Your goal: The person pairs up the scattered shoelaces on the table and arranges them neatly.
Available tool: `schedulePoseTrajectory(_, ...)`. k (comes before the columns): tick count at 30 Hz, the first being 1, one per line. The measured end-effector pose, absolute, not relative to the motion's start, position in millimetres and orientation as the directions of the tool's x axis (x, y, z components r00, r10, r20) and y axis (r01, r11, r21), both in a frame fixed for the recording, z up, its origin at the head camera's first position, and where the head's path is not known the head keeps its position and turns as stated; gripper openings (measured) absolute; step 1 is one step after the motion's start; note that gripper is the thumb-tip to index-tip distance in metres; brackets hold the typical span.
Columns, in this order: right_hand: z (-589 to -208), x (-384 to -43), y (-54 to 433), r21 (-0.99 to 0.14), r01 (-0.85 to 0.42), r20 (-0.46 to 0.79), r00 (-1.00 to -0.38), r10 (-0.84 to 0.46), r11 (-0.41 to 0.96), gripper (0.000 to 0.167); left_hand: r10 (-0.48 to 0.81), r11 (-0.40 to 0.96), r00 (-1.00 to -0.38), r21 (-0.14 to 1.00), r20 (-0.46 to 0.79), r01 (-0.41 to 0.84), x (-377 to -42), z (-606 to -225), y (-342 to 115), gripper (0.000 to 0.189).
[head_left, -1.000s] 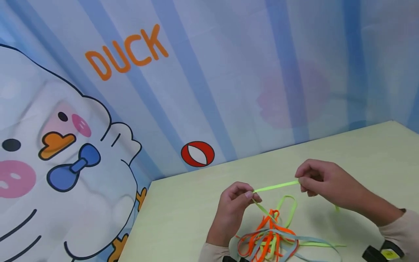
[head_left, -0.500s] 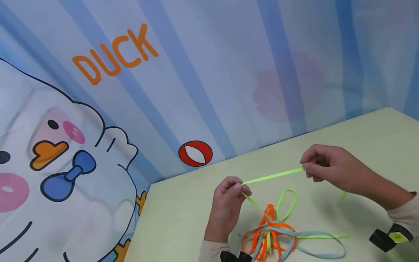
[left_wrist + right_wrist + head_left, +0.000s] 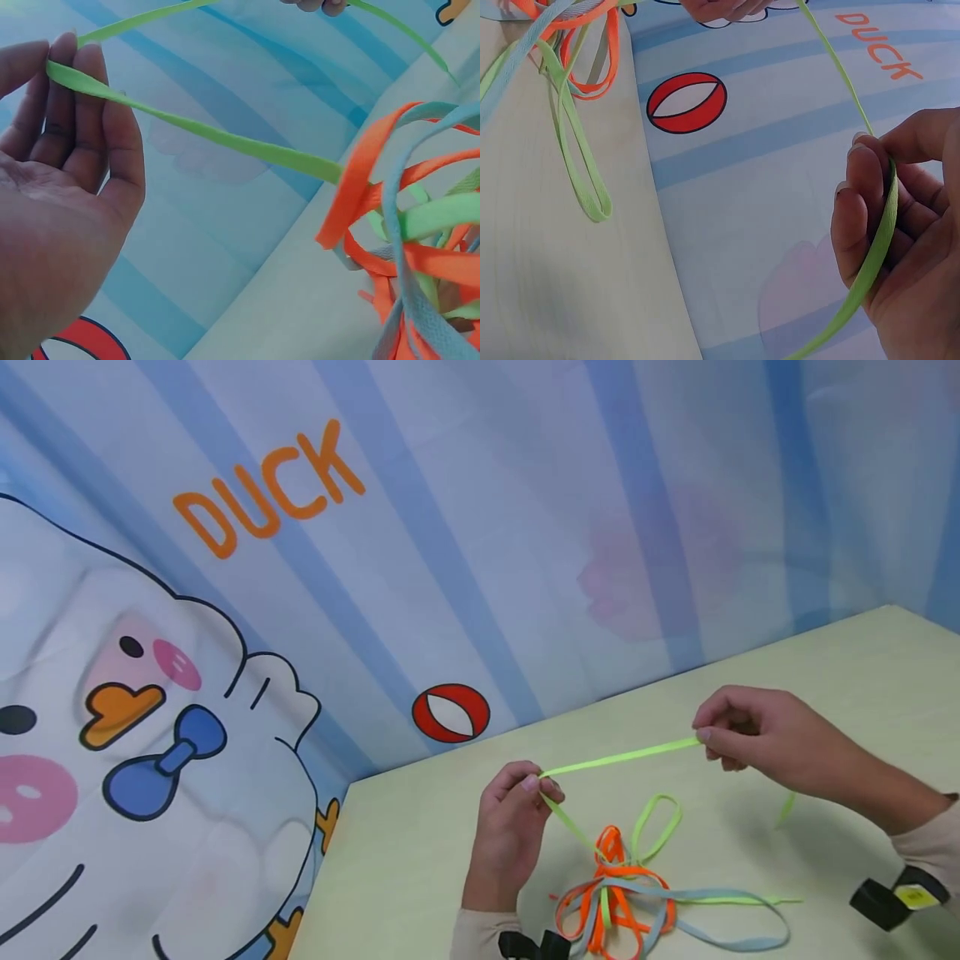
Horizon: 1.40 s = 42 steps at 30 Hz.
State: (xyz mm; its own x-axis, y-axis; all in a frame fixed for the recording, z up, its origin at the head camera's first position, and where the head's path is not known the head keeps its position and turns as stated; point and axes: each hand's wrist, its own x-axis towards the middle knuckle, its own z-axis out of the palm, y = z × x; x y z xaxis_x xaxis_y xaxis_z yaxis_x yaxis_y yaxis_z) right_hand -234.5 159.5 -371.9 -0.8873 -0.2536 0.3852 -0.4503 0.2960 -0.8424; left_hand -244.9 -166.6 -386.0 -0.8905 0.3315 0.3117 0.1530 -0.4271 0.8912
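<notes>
A yellow-green flat lace (image 3: 618, 758) stretches taut above the table between my two hands. My left hand (image 3: 508, 827) pinches it between thumb and fingertips. From there the lace slants down into a tangle of orange, grey-blue and green laces (image 3: 613, 897). My right hand (image 3: 772, 739), higher and farther right, pinches the same lace between thumb and forefinger. In the right wrist view, its loose end (image 3: 870, 270) runs across the palm and hangs below the hand. One green loop (image 3: 660, 827) sticks out of the tangle toward the back.
The pale table (image 3: 405, 852) meets a blue striped curtain (image 3: 480, 527) printed with a duck (image 3: 165, 710) and a red-and-white ball. A grey-blue loop (image 3: 750, 943) and a green lace end (image 3: 783, 901) trail right from the tangle. Black wrist cameras (image 3: 892, 897) sit at both cuffs.
The hands have drawn apart, the right hand moving up and right, the left hand slightly left and up. The lace span between them has grown longer. The head view has shifted slightly.
</notes>
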Motion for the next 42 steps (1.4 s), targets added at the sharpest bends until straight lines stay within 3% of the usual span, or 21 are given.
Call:
schedulePoseTrajectory(15, -375, -237, 161, -0.820, -0.493, 0.433, -0.867, -0.247, 0.292, 0.006, 0.255, -0.466, -0.902, 0.862, 0.347, 0.200, -246, -380, -176, 0.022)
schedulePoseTrajectory(30, -363, -246, 164, -0.826, -0.435, 0.368, -0.898, -0.242, 0.357, 0.013, 0.186, -0.431, -0.922, 0.872, 0.339, 0.233, -253, -370, -181, 0.014)
schedulePoseTrajectory(42, -360, -256, 170, -0.797, -0.449, 0.372, -0.892, -0.259, 0.403, 0.015, 0.147, -0.426, -0.923, 0.865, 0.354, 0.264, -253, -368, -188, 0.018)
